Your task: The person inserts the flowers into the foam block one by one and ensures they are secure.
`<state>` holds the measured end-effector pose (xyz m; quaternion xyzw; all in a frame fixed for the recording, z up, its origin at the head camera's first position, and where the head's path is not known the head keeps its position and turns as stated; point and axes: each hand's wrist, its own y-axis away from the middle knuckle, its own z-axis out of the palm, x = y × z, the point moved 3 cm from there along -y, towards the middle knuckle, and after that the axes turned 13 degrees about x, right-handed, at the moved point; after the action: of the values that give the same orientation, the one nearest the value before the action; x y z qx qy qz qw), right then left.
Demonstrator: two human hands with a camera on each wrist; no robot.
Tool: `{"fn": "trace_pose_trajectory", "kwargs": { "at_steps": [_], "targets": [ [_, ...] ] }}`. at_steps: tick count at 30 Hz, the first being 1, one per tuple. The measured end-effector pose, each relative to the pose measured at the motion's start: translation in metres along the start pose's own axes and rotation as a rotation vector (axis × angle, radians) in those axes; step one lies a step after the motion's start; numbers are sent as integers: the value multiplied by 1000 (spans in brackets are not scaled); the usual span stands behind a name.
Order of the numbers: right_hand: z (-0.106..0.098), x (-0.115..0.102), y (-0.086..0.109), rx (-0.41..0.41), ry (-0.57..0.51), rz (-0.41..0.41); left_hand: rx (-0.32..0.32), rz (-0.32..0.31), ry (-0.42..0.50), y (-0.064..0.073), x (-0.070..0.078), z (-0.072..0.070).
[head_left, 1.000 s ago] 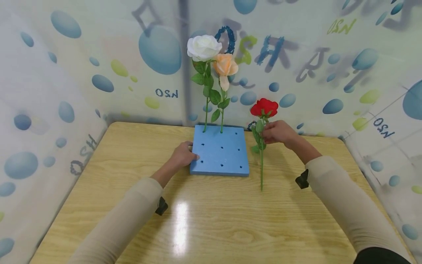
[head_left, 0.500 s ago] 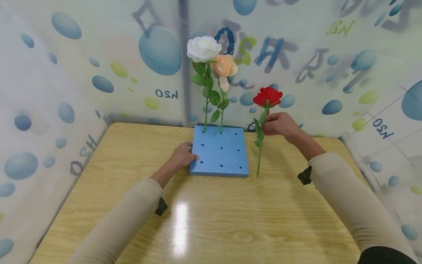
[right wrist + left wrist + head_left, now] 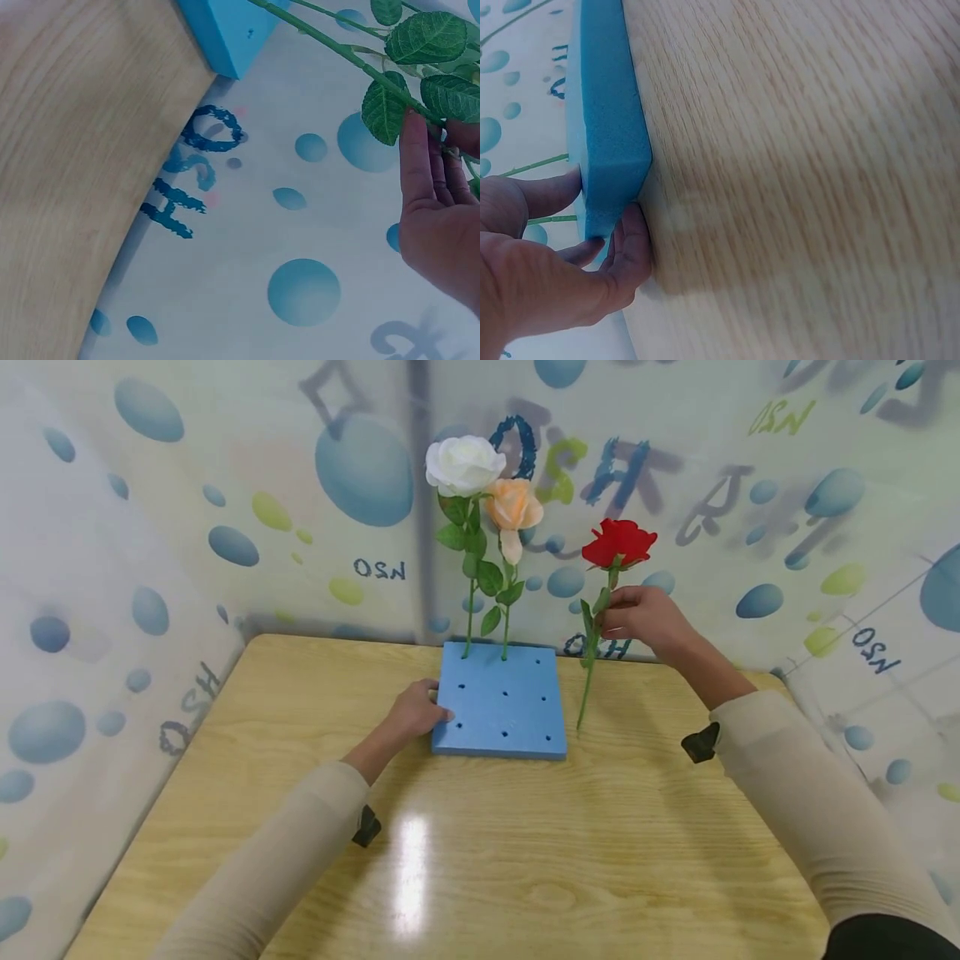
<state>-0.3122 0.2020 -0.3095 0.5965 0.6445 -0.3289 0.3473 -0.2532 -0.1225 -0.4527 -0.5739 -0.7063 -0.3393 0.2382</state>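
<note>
A red artificial rose [image 3: 619,543] hangs upright, slightly tilted, to the right of the blue foam board [image 3: 483,717]. My right hand [image 3: 654,618] pinches its stem below the flower; in the right wrist view fingertips and thumb meet on the green stem [image 3: 330,43] among leaves. The stem's lower end is apart from the board. My left hand [image 3: 412,712] grips the board's left edge, thumb on top and fingers at the side, as the left wrist view shows. A white rose [image 3: 465,466] and a peach rose [image 3: 514,506] stand in holes along the board's back.
Several small holes dot the board's top. The wooden table [image 3: 300,710] extends around it on all sides. Close behind the table's back edge rises a patterned wall [image 3: 300,593], with more patterned wall at left and right.
My right hand has raised the red rose and moved it slightly right and away from me; its stem now tilts, lower end leftward. The left hand and board stay put.
</note>
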Motion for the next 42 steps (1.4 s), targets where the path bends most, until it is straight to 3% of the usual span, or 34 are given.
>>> {"fn": "trace_pose_trajectory", "kwargs": {
  "at_steps": [12,22,35,42],
  "targets": [
    [0,-23,-8,42,-41,-42,2,-16,14,2,-1,1],
    [17,-26,-27,123,-119,-22,7,-30,1,1,-3,-2],
    [32,-28,-46,179,-52,-36,-1,-14,6,1,0,0],
    [35,-35,-51,212,-81,-36,-10,-23,10,1,2,-1]
  ]
}}
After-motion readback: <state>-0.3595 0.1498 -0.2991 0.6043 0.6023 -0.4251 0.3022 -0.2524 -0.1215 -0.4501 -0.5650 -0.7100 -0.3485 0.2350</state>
